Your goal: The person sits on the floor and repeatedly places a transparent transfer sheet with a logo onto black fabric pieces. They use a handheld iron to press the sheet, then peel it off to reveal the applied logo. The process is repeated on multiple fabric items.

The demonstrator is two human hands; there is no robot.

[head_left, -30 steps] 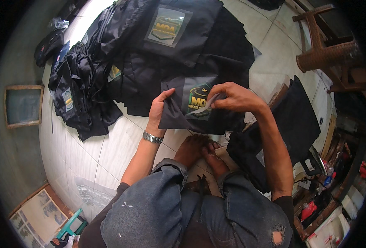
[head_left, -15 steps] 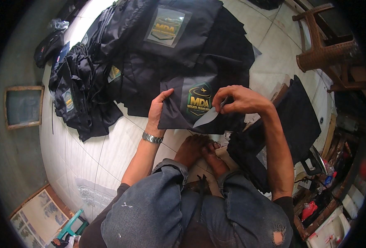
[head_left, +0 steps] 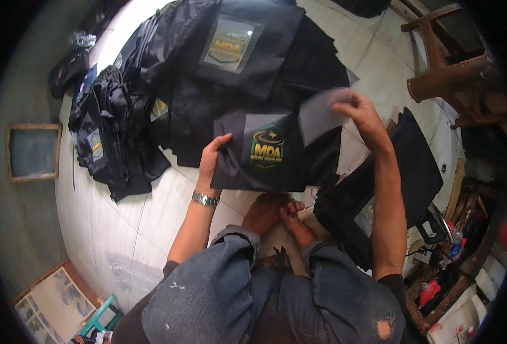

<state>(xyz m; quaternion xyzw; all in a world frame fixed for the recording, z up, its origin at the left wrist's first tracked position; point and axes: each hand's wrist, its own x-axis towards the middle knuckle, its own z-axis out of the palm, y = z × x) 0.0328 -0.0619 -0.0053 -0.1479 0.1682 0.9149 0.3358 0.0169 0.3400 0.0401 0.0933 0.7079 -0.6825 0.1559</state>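
At the left edge of the black cloth panel (head_left: 230, 169), the left hand (head_left: 211, 160) was clamped, its thumb lying on top of the fabric. Beyond the panel's upper right corner, the right hand (head_left: 359, 112) had its thumb and fingers pinched together on a translucent film sheet (head_left: 319, 119), which was blurred and hung at a tilt. On the panel's face showed a green and gold emblem (head_left: 267, 149). The panel itself was held up by the near side of a broad pile of black cloth (head_left: 199, 126), which spread beyond it. Well to the left of the panel slumped a crumpled black heap (head_left: 110, 103); to its right sat a black cloth stack (head_left: 408, 166), and past that an iron (head_left: 435, 226). Farther off, to the panel's upper right, stood a brown stool (head_left: 451, 74). Just nearer than the panel were bare feet (head_left: 265, 213).
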